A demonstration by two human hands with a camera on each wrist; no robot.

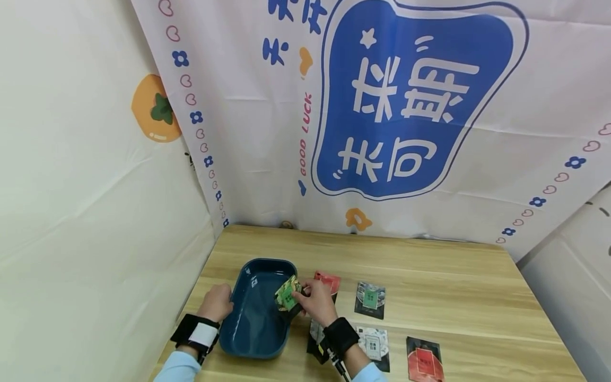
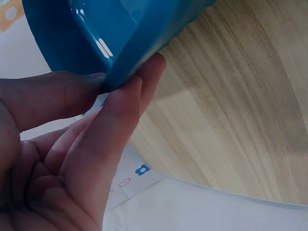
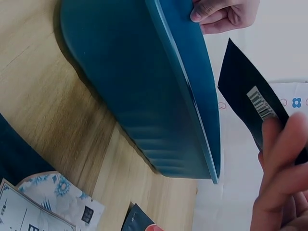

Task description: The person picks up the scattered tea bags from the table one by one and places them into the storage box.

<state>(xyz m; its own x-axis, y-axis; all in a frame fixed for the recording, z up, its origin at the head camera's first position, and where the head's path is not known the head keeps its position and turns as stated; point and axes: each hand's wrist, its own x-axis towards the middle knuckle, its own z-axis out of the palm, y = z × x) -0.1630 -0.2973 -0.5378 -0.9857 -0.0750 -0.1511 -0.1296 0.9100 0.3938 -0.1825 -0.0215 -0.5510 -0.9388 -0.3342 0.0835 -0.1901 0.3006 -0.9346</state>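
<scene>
A dark blue plastic tray (image 1: 248, 339) sits on the wooden table (image 1: 429, 265). My left hand (image 1: 217, 301) grips the tray's left rim (image 2: 130, 53), thumb inside and fingers (image 2: 115, 125) outside. Over the tray's right rim, my right hand (image 1: 315, 300) pinches a green packet (image 1: 288, 293). Its black back with a barcode (image 3: 257, 103) shows in the right wrist view, held by my fingers (image 3: 281, 163). The blue tray's outer wall (image 3: 139, 91) fills that view, with the left hand (image 3: 224, 14) on its far edge.
More packets lie on the table to the right of the tray: a red one (image 1: 329, 281), a black and green one (image 1: 369, 300), a white patterned one (image 1: 374, 345) and a red and black one (image 1: 424, 361). Printed cloth (image 1: 406, 106) hangs behind.
</scene>
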